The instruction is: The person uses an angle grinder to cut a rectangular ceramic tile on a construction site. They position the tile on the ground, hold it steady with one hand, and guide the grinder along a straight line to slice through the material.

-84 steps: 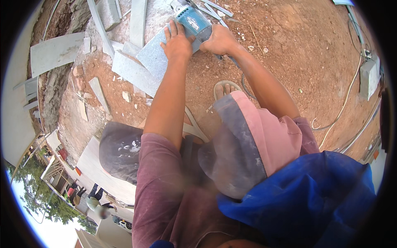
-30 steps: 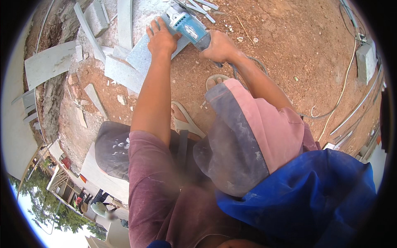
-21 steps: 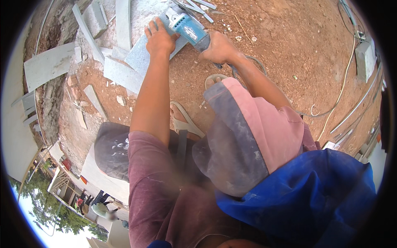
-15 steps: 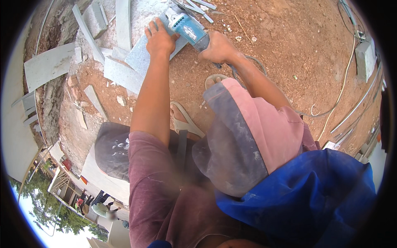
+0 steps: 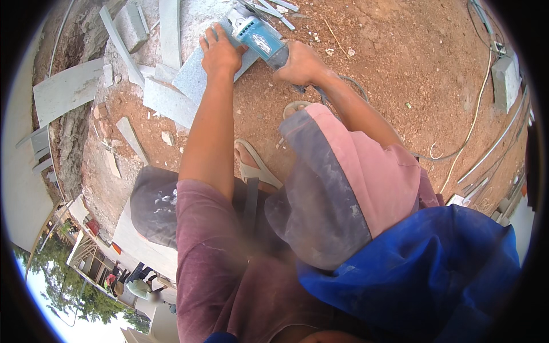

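Observation:
My left hand [image 5: 222,54] lies on a pale grey granite-like slab [image 5: 189,75] with its fingers spread. My right hand [image 5: 300,64] grips the body of a teal and grey angle grinder [image 5: 260,41] at its rear end. The grinder's head sits over the slab's far right part, just beside my left fingertips; whether its disc touches the stone I cannot tell. A second pale slab [image 5: 166,100] lies partly under the first. A dark cable [image 5: 357,86] runs below my right forearm.
Strips and offcuts [image 5: 170,31] of stone are scattered at the upper left, beside a larger piece [image 5: 66,88]. My sandalled feet [image 5: 254,166] are on reddish dirt. At right are cords [image 5: 466,140] and a concrete block [image 5: 504,83]. People [image 5: 137,286] work in the background at lower left.
Compared with the oldest frame, my hands and the grinder appear farther left, with the surroundings also slightly shifted. Over the last second they have barely moved.

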Motion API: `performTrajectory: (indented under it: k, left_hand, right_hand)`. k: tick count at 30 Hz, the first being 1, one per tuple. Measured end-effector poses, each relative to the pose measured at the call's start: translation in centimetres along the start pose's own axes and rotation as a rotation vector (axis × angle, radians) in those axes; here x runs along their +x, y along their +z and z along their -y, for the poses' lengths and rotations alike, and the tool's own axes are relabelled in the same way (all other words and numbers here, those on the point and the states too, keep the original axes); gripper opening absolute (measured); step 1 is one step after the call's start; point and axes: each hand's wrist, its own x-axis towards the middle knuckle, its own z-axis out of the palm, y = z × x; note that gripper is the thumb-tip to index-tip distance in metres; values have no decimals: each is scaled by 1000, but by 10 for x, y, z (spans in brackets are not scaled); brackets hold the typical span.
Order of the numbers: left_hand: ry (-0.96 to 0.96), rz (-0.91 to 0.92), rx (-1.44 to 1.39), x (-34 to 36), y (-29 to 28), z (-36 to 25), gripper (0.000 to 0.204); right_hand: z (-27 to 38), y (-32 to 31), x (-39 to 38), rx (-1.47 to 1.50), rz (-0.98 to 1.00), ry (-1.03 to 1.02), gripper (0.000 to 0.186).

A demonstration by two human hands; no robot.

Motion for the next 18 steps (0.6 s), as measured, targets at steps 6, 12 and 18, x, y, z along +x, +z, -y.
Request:
performTrajectory:
  k: [6,12,18]
  left_hand:
    - [0,4,9,0,-1,-1,102]
    - [12,2,-2,1,2,2,101]
    - [22,5,-5,0,-1,1,101]
  right_hand:
    - [0,-4,-8,-1,30,31,45]
    - [-6,-3,-12,19,48,24,43]
    - [-5,-7,-15,-11,90,58,44]
